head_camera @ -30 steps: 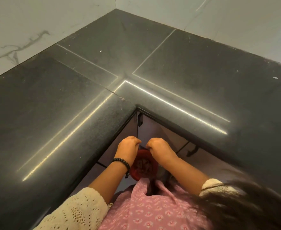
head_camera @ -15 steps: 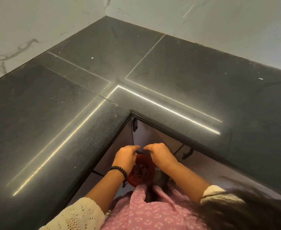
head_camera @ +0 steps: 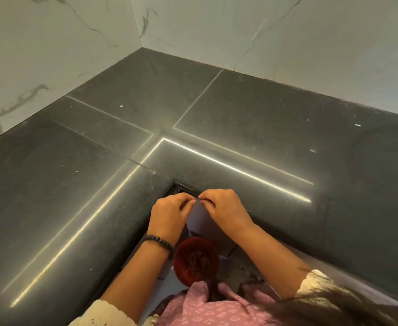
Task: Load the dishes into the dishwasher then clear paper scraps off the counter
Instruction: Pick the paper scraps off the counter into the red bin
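Rising from over the dark red round bin point(head_camera: 194, 261) since 1 s ago, both hands now sit at the black stone bench point(head_camera: 240, 118) inner corner; left hand point(head_camera: 169, 214) & right hand point(head_camera: 226, 209) fingers curled, tips meeting, gripped thing unclear; white paper scraps point(head_camera: 357, 125) remain on bench, far right – clearing prob unfinished

Home kitchen, inner corner of an L-shaped counter: dark stone worktop point(head_camera: 252, 109) w/ pale seams, white marble-look wall tiles point(head_camera: 52, 43) as backsplash, flat cabinet fronts point(head_camera: 200, 222) below the edge. Small white paper scraps point(head_camera: 357, 125) dot the stone.
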